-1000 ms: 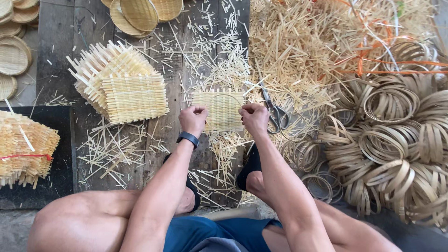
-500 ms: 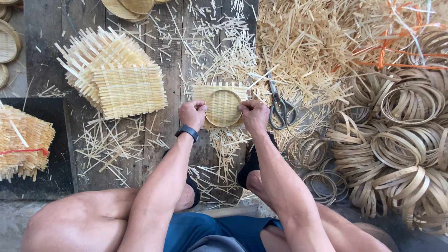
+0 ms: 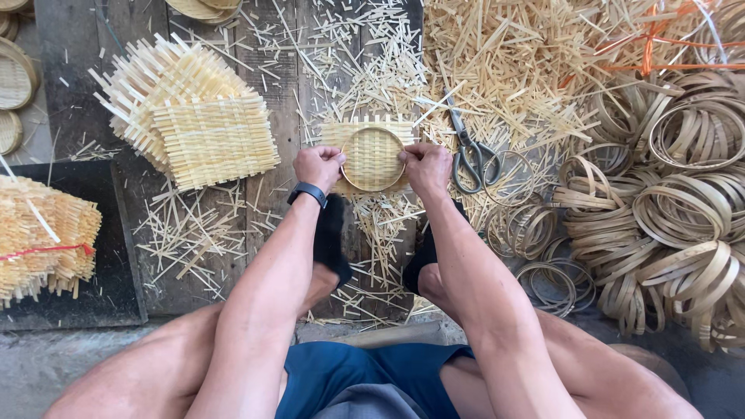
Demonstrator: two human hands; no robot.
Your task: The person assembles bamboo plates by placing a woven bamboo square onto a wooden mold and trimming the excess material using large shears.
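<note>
- While I press at frame centre, my left hand (image 3: 318, 165) and right hand (image 3: 425, 165) pinch a bamboo ring (image 3: 373, 158) onto a square woven mat (image 3: 371, 132), fingers curled tight.
- Risk, as I judge it: uneven pressure could pop the ring free.
- Scissors (image 3: 468, 155), just right: blades near my knuckles.
- Finished round trays (image 3: 15, 74), upper left: empty.
- Loose rings (image 3: 667, 217), right.
</note>
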